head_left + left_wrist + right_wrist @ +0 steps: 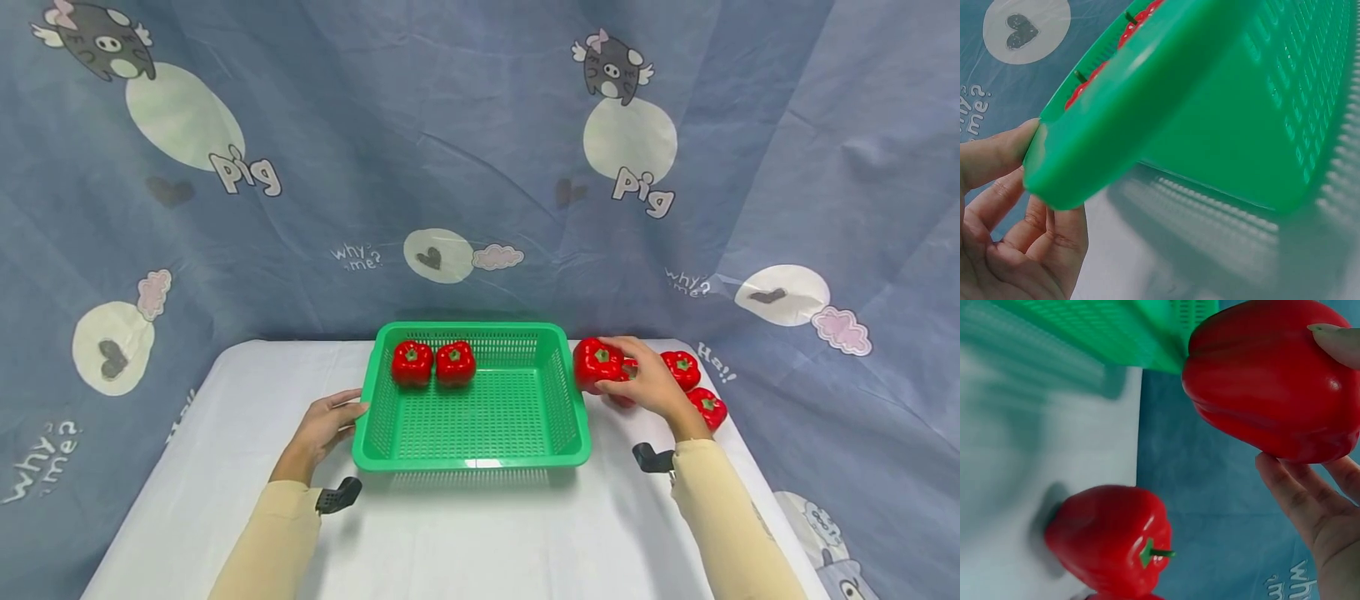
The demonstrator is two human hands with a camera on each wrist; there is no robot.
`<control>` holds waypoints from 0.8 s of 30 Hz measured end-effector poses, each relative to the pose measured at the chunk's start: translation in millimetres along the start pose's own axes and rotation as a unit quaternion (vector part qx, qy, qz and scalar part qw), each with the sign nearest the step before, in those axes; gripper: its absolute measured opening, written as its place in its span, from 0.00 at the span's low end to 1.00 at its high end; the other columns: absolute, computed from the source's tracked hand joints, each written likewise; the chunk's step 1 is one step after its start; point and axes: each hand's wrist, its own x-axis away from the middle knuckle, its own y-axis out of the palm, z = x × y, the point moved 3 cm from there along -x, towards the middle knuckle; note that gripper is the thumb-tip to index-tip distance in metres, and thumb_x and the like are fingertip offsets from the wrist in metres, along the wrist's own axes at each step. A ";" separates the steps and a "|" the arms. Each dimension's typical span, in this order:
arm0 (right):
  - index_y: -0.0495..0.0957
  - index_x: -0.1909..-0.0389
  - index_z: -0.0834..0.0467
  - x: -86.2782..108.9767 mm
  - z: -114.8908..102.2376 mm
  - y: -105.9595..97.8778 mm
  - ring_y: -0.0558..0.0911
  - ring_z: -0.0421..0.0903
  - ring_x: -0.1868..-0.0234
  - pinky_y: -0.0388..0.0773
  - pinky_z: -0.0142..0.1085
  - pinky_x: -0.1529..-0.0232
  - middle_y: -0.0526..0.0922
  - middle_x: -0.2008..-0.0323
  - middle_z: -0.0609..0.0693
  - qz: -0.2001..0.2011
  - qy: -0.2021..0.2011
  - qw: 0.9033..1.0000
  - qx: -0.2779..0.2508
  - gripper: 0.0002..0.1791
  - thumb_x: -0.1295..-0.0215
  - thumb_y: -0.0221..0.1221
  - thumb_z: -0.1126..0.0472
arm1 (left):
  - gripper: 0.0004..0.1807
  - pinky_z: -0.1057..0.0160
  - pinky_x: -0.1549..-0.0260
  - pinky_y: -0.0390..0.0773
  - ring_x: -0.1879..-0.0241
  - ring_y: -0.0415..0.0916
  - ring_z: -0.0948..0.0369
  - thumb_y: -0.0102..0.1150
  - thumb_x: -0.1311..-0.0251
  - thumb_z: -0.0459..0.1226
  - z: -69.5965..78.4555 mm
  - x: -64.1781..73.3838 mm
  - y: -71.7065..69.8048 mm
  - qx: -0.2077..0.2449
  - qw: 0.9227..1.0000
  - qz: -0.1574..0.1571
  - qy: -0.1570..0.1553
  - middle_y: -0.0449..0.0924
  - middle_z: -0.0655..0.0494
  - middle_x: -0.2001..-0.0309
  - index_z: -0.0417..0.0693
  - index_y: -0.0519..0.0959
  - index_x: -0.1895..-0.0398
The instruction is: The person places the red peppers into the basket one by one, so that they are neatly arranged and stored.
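A green plastic basket (471, 462) stands on the white table with two red bell peppers, a left one (412, 364) and a right one (455, 364), at its back left. My left hand (327, 425) holds the basket's left rim, thumb on top and fingers beneath in the left wrist view. My right hand (651, 382) grips another red bell pepper (1266, 381) between thumb and fingertips, lifted just beside the basket's right wall. Below it in the right wrist view, a red bell pepper (1110, 537) with a green stem lies on the table.
More red bell peppers lie at the table's right edge, among them one at the back (681, 369) and one nearer (707, 407). A blue printed cloth (480, 167) hangs behind the white table (480, 542).
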 end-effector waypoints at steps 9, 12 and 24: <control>0.67 0.40 0.51 -16.5 -10.2 3.8 0.69 0.55 0.44 0.74 0.50 0.51 0.67 0.43 0.52 -0.015 -0.009 0.998 -0.056 0.37 0.54 0.69 0.57 | 0.32 0.65 0.62 0.77 0.65 0.78 0.65 0.61 0.46 0.42 -1.5 -0.4 0.3 0.007 1.000 -0.003 0.003 0.79 0.53 0.57 0.41 0.65 0.38; 0.67 0.40 0.50 -21.4 -13.4 7.7 0.69 0.54 0.44 0.73 0.51 0.50 0.68 0.44 0.51 -0.023 -0.007 0.998 -0.056 0.37 0.55 0.69 0.57 | 0.33 0.65 0.62 0.77 0.65 0.78 0.65 0.62 0.46 0.42 -1.3 -0.3 0.1 0.007 1.000 -0.002 0.002 0.79 0.53 0.57 0.41 0.65 0.38; 0.68 0.41 0.53 -41.0 -20.1 26.5 0.69 0.53 0.45 0.71 0.49 0.47 0.69 0.45 0.53 -0.037 -0.023 0.996 -0.073 0.36 0.54 0.69 0.63 | 0.33 0.67 0.66 0.77 0.67 0.78 0.65 0.62 0.47 0.41 -1.3 -1.1 -0.7 0.012 1.000 -0.005 0.005 0.80 0.55 0.60 0.40 0.65 0.38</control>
